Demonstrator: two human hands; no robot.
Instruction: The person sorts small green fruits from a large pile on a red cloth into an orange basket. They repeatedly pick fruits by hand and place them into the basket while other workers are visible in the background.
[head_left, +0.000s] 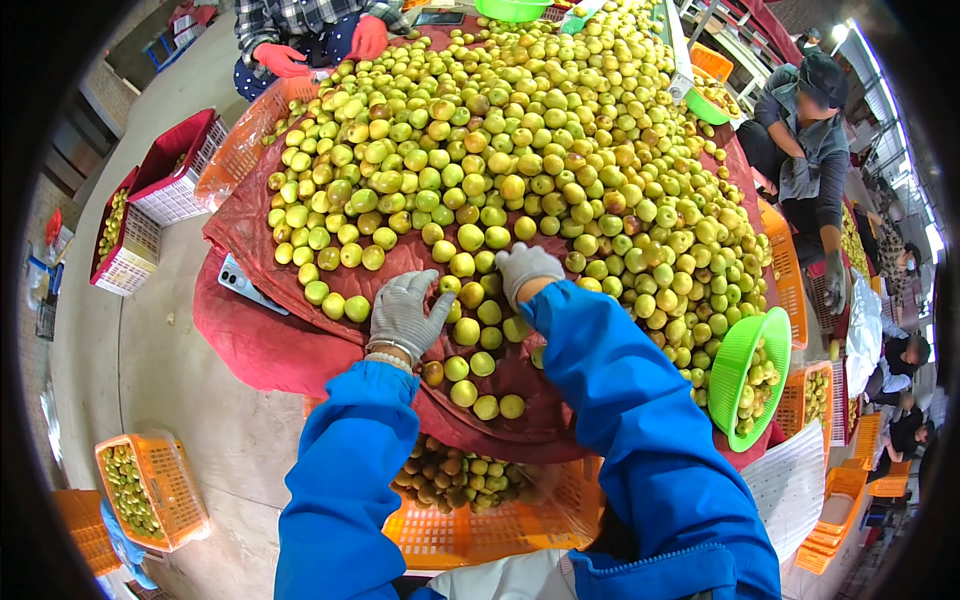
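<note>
A large heap of yellow-green jujubes (465, 180), some blushed brown, covers a table spread with red cloth (382, 281). My left hand (409, 311), in a grey knit glove, rests palm down beside a short column of loose fruits, thumb and fingers apart. Its fingertips are close to one small green jujube (450, 285). My right hand (529, 270), gloved alike, reaches to the heap's near edge with bent fingers pointing left; its palm side is hidden, so a held fruit cannot be made out. Several jujubes (480, 365) lie on the cloth between my forearms.
Below the table edge stands an orange crate (487, 529) with browner fruits. A green basket (750, 382) tilts at the right edge. A phone (247, 283) lies at left. Red-gloved hands (322, 52) of a co-worker are across the table; another person (806, 135) is at right.
</note>
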